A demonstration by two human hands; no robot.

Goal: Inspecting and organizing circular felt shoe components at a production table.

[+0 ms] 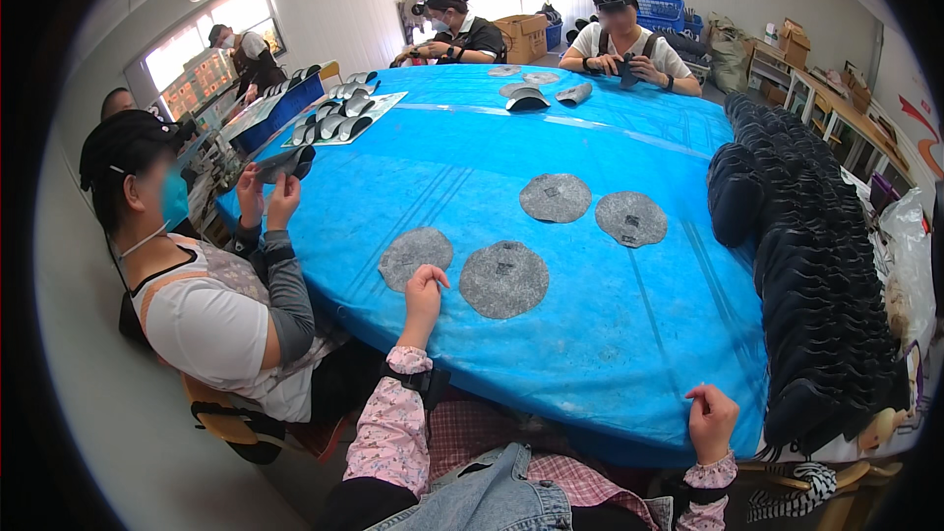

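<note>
My left hand [424, 297] is loosely closed over the right edge of a round grey felt-like piece [408, 254], with nothing visible in its fingers. Just right of it lies a larger grey round piece [503, 287] with a small dark mark. Two more grey round pieces, one [555, 198] beside the other [631, 223], lie farther out on the blue table cover [580, 354]. At the near right edge of the table my right hand [713, 423] is curled with no object showing in it. It is nearest to a tall mass of stacked black curved pieces [821, 305].
On my left a masked person [216, 265] holds a curved grey piece [285, 165]. Across the table another person [629, 44] handles a dark piece. Curved grey pieces [334, 118] stand in rows at the far left. A clear plastic bag [910, 256] hangs beyond the black stack.
</note>
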